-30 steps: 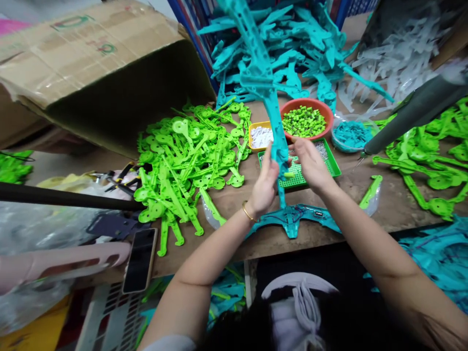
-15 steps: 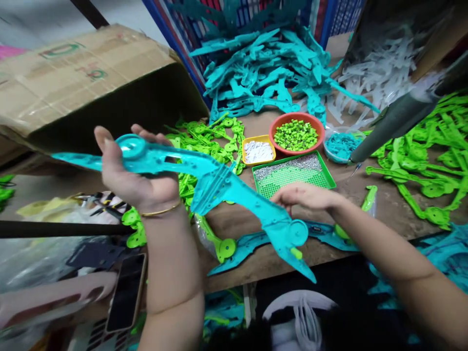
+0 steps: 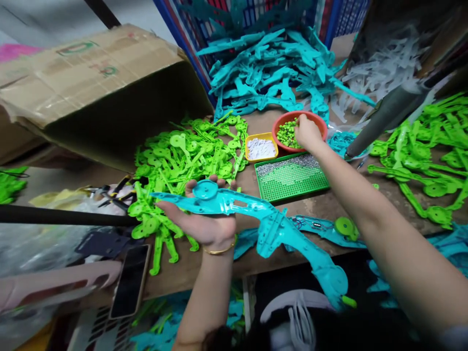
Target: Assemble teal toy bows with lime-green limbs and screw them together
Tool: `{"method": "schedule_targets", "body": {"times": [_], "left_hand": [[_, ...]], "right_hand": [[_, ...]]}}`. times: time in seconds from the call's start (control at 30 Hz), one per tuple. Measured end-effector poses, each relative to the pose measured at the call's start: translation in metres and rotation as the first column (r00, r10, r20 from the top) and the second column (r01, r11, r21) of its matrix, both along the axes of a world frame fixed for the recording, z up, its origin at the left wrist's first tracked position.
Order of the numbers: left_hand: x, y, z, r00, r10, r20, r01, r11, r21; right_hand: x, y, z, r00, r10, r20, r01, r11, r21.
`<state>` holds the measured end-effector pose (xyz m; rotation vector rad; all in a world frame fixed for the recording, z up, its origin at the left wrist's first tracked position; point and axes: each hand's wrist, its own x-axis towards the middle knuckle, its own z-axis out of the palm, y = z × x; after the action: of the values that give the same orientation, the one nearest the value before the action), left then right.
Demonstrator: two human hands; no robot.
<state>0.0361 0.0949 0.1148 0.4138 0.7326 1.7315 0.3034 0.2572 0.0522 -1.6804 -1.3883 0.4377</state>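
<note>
Across the palm of my left hand [image 3: 210, 226] rests a long, bow-shaped teal plastic shell [image 3: 272, 224], hollow ribbed side up, slanting down to the right. A small bright green piece [image 3: 349, 301] sticks out at its lower right end. My right hand [image 3: 309, 132] is over a red bowl [image 3: 324, 127], its fingers drawn together down among small green plastic pieces [image 3: 287, 134]; whatever the fingertips pinch is hidden. On the table behind the held shell lies another teal shell [image 3: 318, 225], with thin wires and a green round part [image 3: 345, 227] on it.
Near the bowl stand a yellow tray of white pieces [image 3: 261, 147] and a green perforated tray [image 3: 288, 181] with tiny metal bits. Green plastic arms [image 3: 190, 151] lie heaped left. Teal shells [image 3: 270, 73] pile up behind. A grey post [image 3: 387, 117] slants in from the right; a phone [image 3: 129, 280] lies left.
My right hand has moved from beside the held shell up into the red bowl. My left hand has lowered and shifted right with the teal shell.
</note>
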Motion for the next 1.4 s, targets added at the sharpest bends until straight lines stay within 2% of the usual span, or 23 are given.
{"method": "schedule_targets", "body": {"times": [0.03, 0.1, 0.17, 0.23, 0.27, 0.33, 0.43, 0.6, 0.73, 0.87, 0.97, 1.1, 1.2, 1.33, 1.4], "left_hand": [[0.007, -0.003, -0.004, 0.999, -0.032, 0.038, 0.033, 0.999, -0.03], [0.021, -0.008, -0.012, 0.991, -0.103, 0.089, 0.111, 0.99, -0.089], [0.036, -0.012, -0.019, 0.979, -0.172, 0.111, 0.186, 0.972, -0.14], [0.048, -0.015, -0.023, 0.969, -0.21, 0.131, 0.229, 0.961, -0.156], [0.052, -0.017, -0.024, 0.967, -0.209, 0.146, 0.231, 0.96, -0.157], [0.057, -0.02, -0.024, 0.968, -0.186, 0.169, 0.213, 0.964, -0.157], [0.059, -0.025, -0.022, 0.972, -0.162, 0.171, 0.19, 0.968, -0.164], [0.059, -0.03, -0.021, 0.971, -0.167, 0.169, 0.189, 0.974, -0.125], [0.061, -0.034, -0.023, 0.971, -0.176, 0.163, 0.197, 0.973, -0.124], [0.064, -0.038, -0.027, 0.958, -0.206, 0.202, 0.221, 0.973, -0.058], [0.066, -0.043, -0.029, 0.954, -0.215, 0.208, 0.229, 0.972, -0.049], [0.066, -0.052, -0.027, 0.973, -0.189, 0.132, 0.204, 0.973, -0.11], [0.066, -0.059, -0.022, 0.971, -0.23, 0.071, 0.237, 0.966, -0.104], [0.07, -0.068, -0.017, 0.969, -0.246, -0.005, 0.245, 0.967, -0.066], [0.069, -0.072, -0.016, 0.966, -0.253, -0.043, 0.251, 0.967, -0.048]], "right_hand": [[-0.009, -0.015, 0.009, 0.999, 0.033, -0.008, -0.033, 0.999, 0.026], [-0.033, -0.052, 0.027, 0.97, 0.23, -0.08, -0.221, 0.97, 0.106], [-0.059, -0.092, 0.041, 0.839, 0.477, -0.261, -0.476, 0.877, 0.072], [-0.079, -0.128, 0.049, 0.734, 0.554, -0.394, -0.582, 0.811, 0.058], [-0.085, -0.142, 0.052, 0.715, 0.564, -0.413, -0.603, 0.796, 0.044], [-0.091, -0.159, 0.053, 0.74, 0.567, -0.36, -0.599, 0.8, 0.028], [-0.094, -0.168, 0.052, 0.775, 0.587, -0.236, -0.592, 0.804, 0.055], [-0.1, -0.177, 0.054, 0.722, 0.639, -0.265, -0.64, 0.762, 0.097], [-0.105, -0.185, 0.056, 0.742, 0.643, -0.19, -0.642, 0.763, 0.072], [-0.11, -0.192, 0.056, 0.729, 0.667, -0.156, -0.66, 0.745, 0.097], [-0.111, -0.199, 0.055, 0.749, 0.647, -0.142, -0.639, 0.762, 0.105], [-0.105, -0.208, 0.052, 0.758, 0.623, -0.195, -0.619, 0.781, 0.087], [-0.103, -0.216, 0.051, 0.757, 0.611, -0.23, -0.604, 0.789, 0.11], [-0.108, -0.226, 0.056, 0.784, 0.604, -0.147, -0.582, 0.796, 0.167], [-0.106, -0.231, 0.061, 0.768, 0.634, -0.09, -0.616, 0.77, 0.166]]}}
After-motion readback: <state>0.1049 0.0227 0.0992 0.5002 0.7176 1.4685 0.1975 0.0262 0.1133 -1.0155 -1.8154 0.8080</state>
